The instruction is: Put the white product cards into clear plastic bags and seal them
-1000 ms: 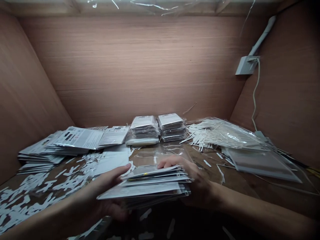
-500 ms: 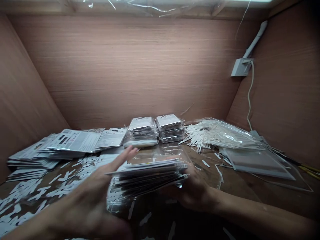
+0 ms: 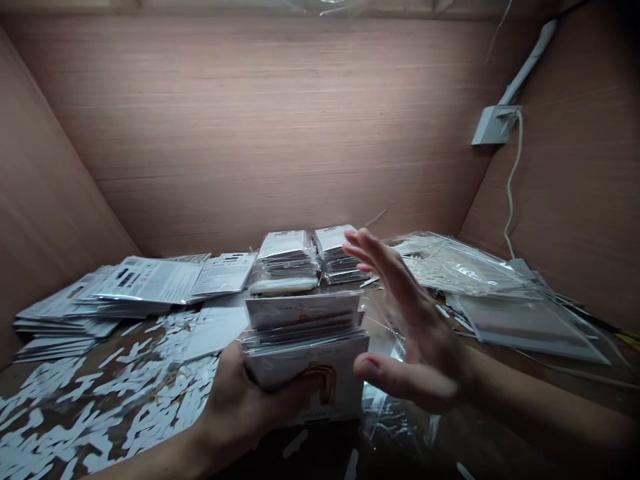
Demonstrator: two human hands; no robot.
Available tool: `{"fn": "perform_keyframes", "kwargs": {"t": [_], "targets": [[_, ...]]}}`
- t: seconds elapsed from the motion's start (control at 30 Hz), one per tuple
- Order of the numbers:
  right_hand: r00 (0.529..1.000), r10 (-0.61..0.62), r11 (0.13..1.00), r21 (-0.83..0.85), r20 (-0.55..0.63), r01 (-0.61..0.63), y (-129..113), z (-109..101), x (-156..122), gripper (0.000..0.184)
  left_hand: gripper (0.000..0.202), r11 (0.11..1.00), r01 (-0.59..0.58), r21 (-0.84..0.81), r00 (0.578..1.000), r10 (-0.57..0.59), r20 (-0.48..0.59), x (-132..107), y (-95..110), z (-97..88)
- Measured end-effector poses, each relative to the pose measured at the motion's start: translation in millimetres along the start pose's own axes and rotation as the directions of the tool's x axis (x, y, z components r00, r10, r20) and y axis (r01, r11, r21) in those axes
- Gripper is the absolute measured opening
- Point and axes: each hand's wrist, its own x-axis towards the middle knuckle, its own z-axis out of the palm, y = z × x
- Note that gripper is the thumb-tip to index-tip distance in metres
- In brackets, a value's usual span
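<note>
Gripping card stack (image 3: 307,350), left hand (image 3: 245,400); right hand (image 3: 420,340) spread beside stack's right edge (image 3: 365,397), contact unclear.

From where I stand, the white wall box (image 3: 493,127) sits by the rear corner. A pale conduit (image 3: 530,60) enters it from above; a light cord (image 3: 510,193) hangs below. Left of the box extends the wood-grained back panel (image 3: 240,133); right of it, the right panel (image 3: 575,187). The left panel (image 3: 45,187) stands opposite. Above the box level runs a wooden ledge (image 3: 190,8). Lighting is dim, brighter on the back panel.
</note>
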Motion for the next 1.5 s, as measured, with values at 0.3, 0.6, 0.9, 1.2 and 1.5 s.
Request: {"fn": "perform_keyframes", "kwargs": {"t": [0.3,0.6,0.9,1.2,1.5], "targets": [[0.94,-0.159,0.981,-0.058,0.303,0.184,-30.2,1.8,-0.6,0.055,0.064,0.965,-0.198,0.173,0.971,0.169,0.172,-19.8,-20.3,-14.7],[0.983,0.184,0.943,0.286,-0.029,-0.168,-3.0,44.9,-40.2,0.109,0.054,0.963,-0.225,0.147,0.964,0.198,0.176,-23.0,-12.5,-11.0],[0.98,0.168,0.878,0.437,0.105,-0.197,-4.0,49.1,-42.0,0.071,0.049,0.971,-0.211,0.116,0.961,0.185,0.203,-25.0,-15.0,-12.3],[0.997,0.025,0.932,0.358,0.079,-0.052,-2.6,51.7,-46.3,0.066,0.036,0.959,-0.28,-0.045,0.95,0.283,0.131,-27.3,-34.9,-14.6],[0.992,-0.099,0.95,0.303,0.081,0.07,-4.0,51.1,-39.3,0.064,0.029,0.989,-0.121,-0.088,0.988,0.128,0.085,-22.4,-30.7,-12.9]]}}
